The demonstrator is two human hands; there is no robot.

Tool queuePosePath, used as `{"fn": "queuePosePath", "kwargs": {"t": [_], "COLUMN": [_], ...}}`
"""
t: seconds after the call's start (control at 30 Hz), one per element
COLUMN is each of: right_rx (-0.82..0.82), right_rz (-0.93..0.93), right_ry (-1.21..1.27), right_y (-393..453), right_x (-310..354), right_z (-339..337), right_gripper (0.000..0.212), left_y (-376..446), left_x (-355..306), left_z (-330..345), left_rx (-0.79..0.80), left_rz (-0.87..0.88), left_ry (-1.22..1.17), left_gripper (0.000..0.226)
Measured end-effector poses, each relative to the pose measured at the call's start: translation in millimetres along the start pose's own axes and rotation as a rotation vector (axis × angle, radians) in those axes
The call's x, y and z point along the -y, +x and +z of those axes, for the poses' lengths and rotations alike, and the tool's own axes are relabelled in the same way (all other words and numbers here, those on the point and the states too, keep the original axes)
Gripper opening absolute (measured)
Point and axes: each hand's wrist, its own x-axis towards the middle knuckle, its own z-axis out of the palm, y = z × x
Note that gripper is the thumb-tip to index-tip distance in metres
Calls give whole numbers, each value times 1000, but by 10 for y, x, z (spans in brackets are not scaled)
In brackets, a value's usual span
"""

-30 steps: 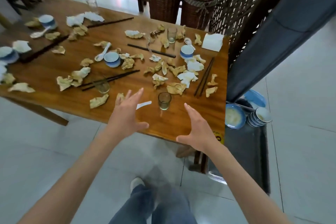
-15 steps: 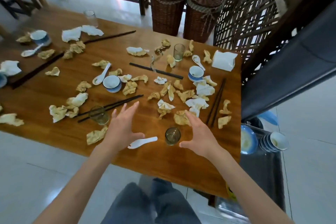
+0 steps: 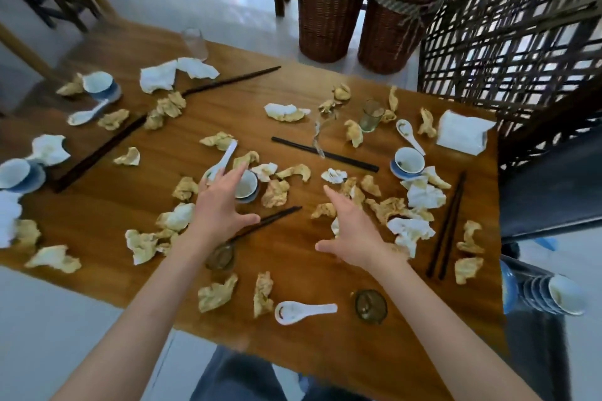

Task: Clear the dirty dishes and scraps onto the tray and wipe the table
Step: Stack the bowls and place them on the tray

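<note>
Both hands spread, holding nothing: left hand (image 3: 216, 205) over bowl (image 3: 245, 185), right hand (image 3: 353, 231) above scraps (image 3: 387, 205). Risk: forearm clips glass (image 3: 221, 256), tipping it.

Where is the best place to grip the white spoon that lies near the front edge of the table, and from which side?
Probably the handle: the white spoon lies flat, bowl up and soiled, its straight handle pointing right with bare wood around it. Pinch that handle from above with the right hand, which hovers open and empty.
</note>
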Motion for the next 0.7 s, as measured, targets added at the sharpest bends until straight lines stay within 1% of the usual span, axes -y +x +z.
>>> {"fn": "queuePosePath", "kwargs": {"t": [0.1,0.27,0.4,0.53,0.7], "right_rx": [-12,8,-46,-108,-212], "right_rz": [29,80,144,205,224], "right_ry": [27,71,100,95,82], "right_y": [255,610,816,972,1100], "right_x": [248,610,798,919,983], "right_z": [175,494,730,923,1066], "right_gripper": [110,105,99,89,77], "left_y": [300,656,780,814,866], "left_x": [331,755,933,1019,1070], "left_z": [-82,-73,22,124,230], "left_rx": [38,171,257,252,229], "left_rz": [33,86,164,244,271], "left_ry": [6,45,93,149,95], "left_gripper": [102,103,101,93,79]}}
